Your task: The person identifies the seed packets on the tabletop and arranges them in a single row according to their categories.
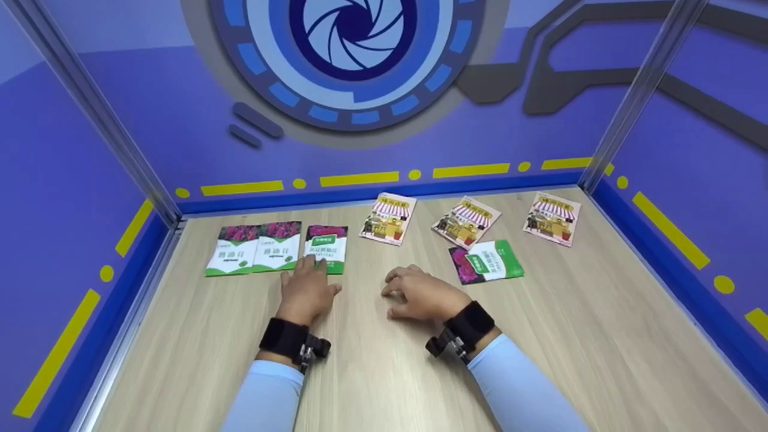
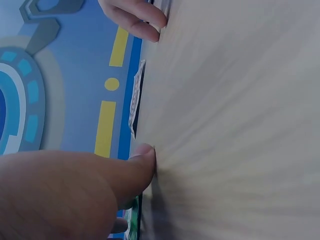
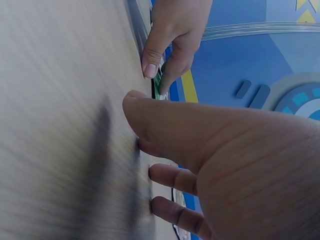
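My left hand [image 1: 306,291] rests its fingertips on the lower part of a green-and-white flower packet [image 1: 327,240], the rightmost of three in a row. Two similar packets, the left one [image 1: 231,251] and the middle one [image 1: 277,246], lie side by side to its left, their edges meeting. Loosely curled over the bare tabletop, my right hand [image 1: 427,294] holds nothing. Its thumb and fingers stand apart in the right wrist view. A fourth green-and-white packet [image 1: 495,262] lies turned sideways, right of that hand. The left wrist view shows the left thumb [image 2: 137,170] close to the tabletop.
Along the back of the wooden table [image 1: 372,372] lie three pink packets with striped awnings: left [image 1: 388,219], middle [image 1: 466,222] and right [image 1: 552,219]. The middle one touches or overlaps the sideways green packet. Blue panels [image 1: 384,156] enclose the back and both sides.
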Demonstrator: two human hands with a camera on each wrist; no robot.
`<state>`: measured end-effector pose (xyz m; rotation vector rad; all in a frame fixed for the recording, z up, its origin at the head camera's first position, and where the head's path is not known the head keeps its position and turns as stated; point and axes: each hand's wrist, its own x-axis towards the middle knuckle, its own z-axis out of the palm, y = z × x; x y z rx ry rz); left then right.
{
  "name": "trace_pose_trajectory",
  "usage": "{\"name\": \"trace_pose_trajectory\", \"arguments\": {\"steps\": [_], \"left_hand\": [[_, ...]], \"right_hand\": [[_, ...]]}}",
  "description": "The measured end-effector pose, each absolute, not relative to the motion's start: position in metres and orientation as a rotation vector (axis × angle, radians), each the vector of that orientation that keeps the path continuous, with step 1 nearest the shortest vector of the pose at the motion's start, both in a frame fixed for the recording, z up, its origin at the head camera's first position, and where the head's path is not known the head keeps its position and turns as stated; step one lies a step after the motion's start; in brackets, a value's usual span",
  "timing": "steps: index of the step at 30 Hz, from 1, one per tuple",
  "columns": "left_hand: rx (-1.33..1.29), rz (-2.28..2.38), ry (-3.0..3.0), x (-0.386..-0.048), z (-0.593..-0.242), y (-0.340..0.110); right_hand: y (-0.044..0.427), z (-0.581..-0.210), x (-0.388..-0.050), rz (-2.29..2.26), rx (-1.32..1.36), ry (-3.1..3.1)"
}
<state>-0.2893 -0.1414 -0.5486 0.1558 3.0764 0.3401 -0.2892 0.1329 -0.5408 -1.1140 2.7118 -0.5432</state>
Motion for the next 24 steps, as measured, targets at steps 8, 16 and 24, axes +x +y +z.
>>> {"name": "trace_pose_trajectory", "arguments": {"steps": [8,16,24], "left_hand": [[0.204,0.35,3.057,-0.2897,-0.5495,-0.1413],[0.147,0.381,3.039,-0.2901,-0.5524,-0.145],[0.139,0.385,3.015,-0.2925,-0.5538,-0.1465]], "right_hand": [[0.1332,-0.5403,-0.2892,-0.544,-1.125,2.709],[0.1331,-0.542,-0.2898,-0.543,-1.101,2.704],[0.1321,-0.5424,-0.289,-0.553,-1.099,2.715]]}}
